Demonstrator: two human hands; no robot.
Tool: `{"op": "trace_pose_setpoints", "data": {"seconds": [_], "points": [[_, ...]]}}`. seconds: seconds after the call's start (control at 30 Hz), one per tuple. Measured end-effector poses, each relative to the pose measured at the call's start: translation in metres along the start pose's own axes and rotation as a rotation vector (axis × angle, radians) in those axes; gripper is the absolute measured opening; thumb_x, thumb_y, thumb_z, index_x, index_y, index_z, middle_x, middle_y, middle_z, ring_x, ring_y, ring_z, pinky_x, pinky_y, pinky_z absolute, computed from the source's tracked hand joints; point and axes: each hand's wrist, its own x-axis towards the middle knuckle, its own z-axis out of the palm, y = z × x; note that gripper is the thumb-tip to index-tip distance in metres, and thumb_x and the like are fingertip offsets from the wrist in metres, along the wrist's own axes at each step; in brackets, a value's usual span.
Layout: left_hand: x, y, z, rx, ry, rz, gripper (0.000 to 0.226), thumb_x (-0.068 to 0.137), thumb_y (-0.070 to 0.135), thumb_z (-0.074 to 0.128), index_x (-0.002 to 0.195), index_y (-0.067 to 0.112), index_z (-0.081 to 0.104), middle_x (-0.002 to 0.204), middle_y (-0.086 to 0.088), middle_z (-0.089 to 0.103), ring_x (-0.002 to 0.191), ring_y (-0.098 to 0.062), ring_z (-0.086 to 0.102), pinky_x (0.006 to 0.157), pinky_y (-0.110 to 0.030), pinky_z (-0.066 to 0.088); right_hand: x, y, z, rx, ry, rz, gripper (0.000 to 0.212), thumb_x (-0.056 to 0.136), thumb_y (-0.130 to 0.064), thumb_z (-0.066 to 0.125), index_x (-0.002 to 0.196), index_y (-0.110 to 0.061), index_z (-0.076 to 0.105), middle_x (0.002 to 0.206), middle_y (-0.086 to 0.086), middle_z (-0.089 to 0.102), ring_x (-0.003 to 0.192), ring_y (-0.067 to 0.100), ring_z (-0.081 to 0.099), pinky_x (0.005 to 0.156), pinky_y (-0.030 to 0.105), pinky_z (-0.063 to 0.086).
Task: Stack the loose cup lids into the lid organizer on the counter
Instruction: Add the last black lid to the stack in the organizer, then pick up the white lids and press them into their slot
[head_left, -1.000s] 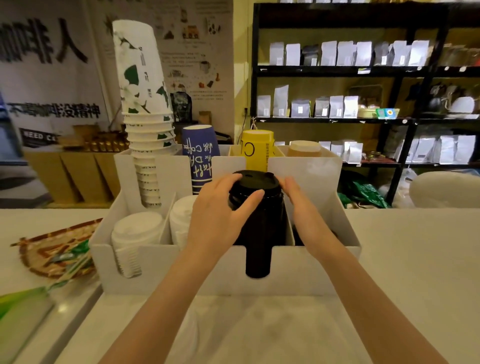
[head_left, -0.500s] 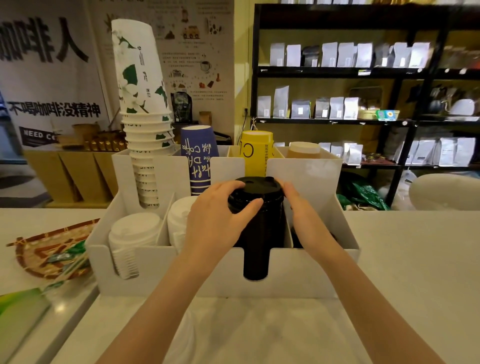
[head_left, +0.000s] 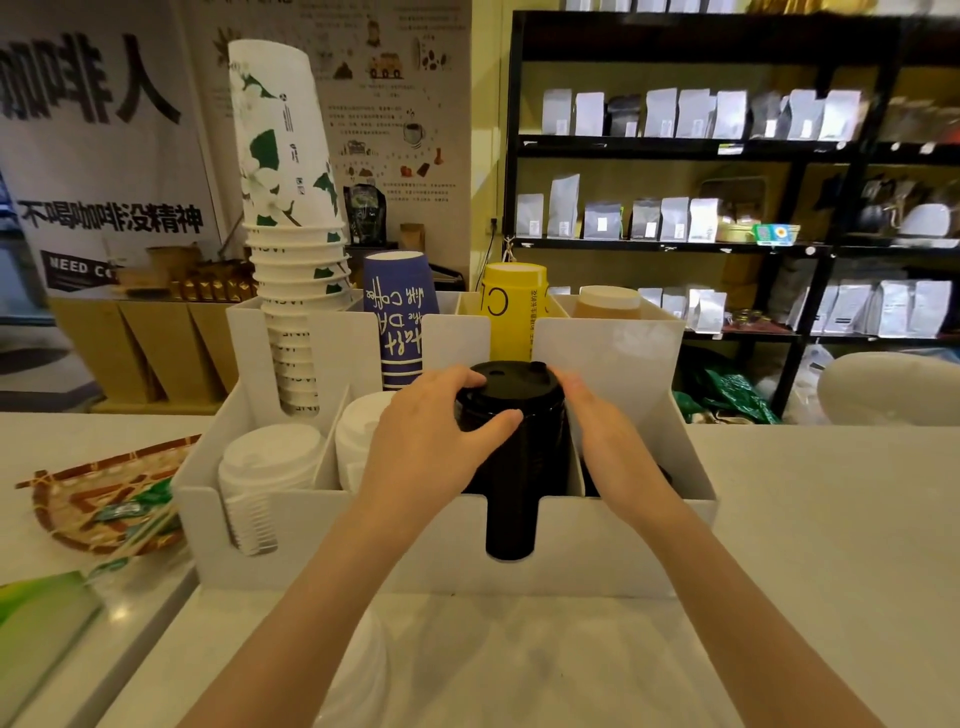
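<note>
At twelve o'clock, within the lid organizer: left hand and right hand clasping the black lid stack, probably to square it up.

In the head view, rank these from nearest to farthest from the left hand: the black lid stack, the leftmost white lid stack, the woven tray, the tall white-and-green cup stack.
1. Black lid stack: under the left hand, centre slot.
2. Leftmost white lid stack: front-left slot.
3. Tall white-and-green cup stack and woven tray: back-left and far left on the counter; too close to call.
</note>
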Motion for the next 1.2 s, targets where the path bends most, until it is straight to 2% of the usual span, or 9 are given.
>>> {"op": "trace_pose_setpoints", "data": {"seconds": [0.13, 0.33, 0.4, 0.5, 0.73, 0.87, 0.97, 1.07, 1.2], "points": [[-0.001, -0.002, 0.002, 0.036, 0.009, 0.037, 0.043, 0.078, 0.041, 0.06, 0.115, 0.02, 0.054, 0.118, -0.001, 0.06, 0.107, -0.015, 0.051, 0.086, -0.027, 0.04, -0.002, -0.001, -0.002, 0.006, -0.007, -0.011, 0.032, 0.096, -0.033, 0.025, 0.118, -0.03, 0.047, 0.096, -0.021, 0.053, 0.089, -0.012, 0.046, 0.06, -0.013, 0.031], [-0.003, -0.008, 0.003, 0.08, -0.024, 0.087, 0.045, 0.08, 0.041, 0.056, 0.12, 0.021, 0.049, 0.123, 0.0, 0.056, 0.111, -0.013, 0.049, 0.086, -0.021, 0.035, -0.003, -0.002, -0.001, -0.009, 0.013, -0.028, 0.029, 0.095, -0.034, 0.029, 0.12, -0.03, 0.044, 0.104, -0.017, 0.052, 0.097, -0.005, 0.046, 0.072, -0.005, 0.033], [-0.004, -0.01, 0.001, 0.093, -0.071, 0.102, 0.049, 0.082, 0.04, 0.055, 0.126, 0.022, 0.044, 0.131, 0.001, 0.051, 0.119, -0.014, 0.043, 0.093, -0.021, 0.031, -0.003, -0.005, -0.002, -0.052, 0.001, -0.054, 0.036, 0.096, -0.033, 0.029, 0.13, -0.028, 0.04, 0.119, -0.014, 0.051, 0.111, 0.0, 0.042, 0.087, -0.001, 0.028], [-0.009, -0.009, -0.008, 0.097, -0.141, 0.117, 0.059, 0.083, 0.04, 0.053, 0.136, 0.028, 0.03, 0.148, 0.003, 0.031, 0.135, -0.013, 0.024, 0.105, -0.024, 0.019, -0.004, -0.008, 0.0, -0.154, 0.053, -0.095, 0.047, 0.095, -0.031, 0.031, 0.141, -0.02, 0.027, 0.145, -0.001, 0.037, 0.133, 0.011, 0.031, 0.104, 0.021, 0.021], [-0.048, -0.031, -0.042, 0.016, -0.091, 0.038, 0.058, 0.084, 0.04, 0.051, 0.135, 0.034, 0.026, 0.145, 0.008, 0.034, 0.124, -0.003, 0.03, 0.106, -0.034, 0.031, -0.023, -0.021, 0.032, -0.471, 0.237, -0.5, 0.047, 0.089, -0.03, 0.041, 0.133, -0.013, 0.04, 0.134, 0.008, 0.05, 0.124, 0.016, 0.038, 0.104, 0.028, 0.03], [-0.074, -0.052, -0.06, 0.03, 0.008, -0.066, 0.059, 0.083, 0.04, 0.052, 0.136, 0.032, 0.026, 0.146, 0.007, 0.035, 0.13, -0.013, 0.034, 0.108, -0.041, 0.032, -0.043, -0.018, 0.061, -0.416, 0.054, -0.55, 0.049, 0.089, -0.031, 0.041, 0.135, -0.016, 0.037, 0.132, 0.004, 0.051, 0.116, 0.0, 0.037, 0.098, 0.006, 0.027], [-0.096, -0.066, -0.069, 0.073, 0.015, -0.11, 0.065, 0.079, 0.046, 0.052, 0.137, 0.033, 0.024, 0.147, 0.008, 0.032, 0.131, -0.012, 0.033, 0.105, -0.034, 0.033, -0.058, -0.009, 0.08, -0.337, -0.141, -0.481, 0.051, 0.088, -0.038, 0.036, 0.137, -0.024, 0.032, 0.126, -0.004, 0.053, 0.113, 0.002, 0.046, 0.096, 0.017, 0.036], [-0.12, -0.078, -0.075, 0.049, -0.079, -0.193, 0.087, 0.064, 0.062, 0.052, 0.138, 0.035, 0.016, 0.149, 0.01, 0.024, 0.133, -0.008, 0.027, 0.107, -0.03, 0.028, -0.069, 0.002, 0.097, -0.203, -0.322, -0.332, 0.043, 0.09, -0.035, 0.037, 0.133, -0.027, 0.037, 0.117, -0.009, 0.054, 0.105, -0.001, 0.053, 0.087, 0.01, 0.041], [-0.145, -0.088, -0.072, 0.001, -0.214, -0.336, 0.106, 0.057, 0.062, 0.067, 0.139, 0.036, 0.005, 0.152, 0.011, 0.013, 0.137, -0.009, 0.018, 0.112, -0.032, 0.02, -0.078, 0.02, 0.11, -0.096, -0.437, -0.097, 0.036, 0.094, -0.027, 0.039, 0.129, -0.023, 0.046, 0.129, -0.005, 0.054, 0.12, 0.007, 0.049, 0.098, 0.016, 0.036]]}}
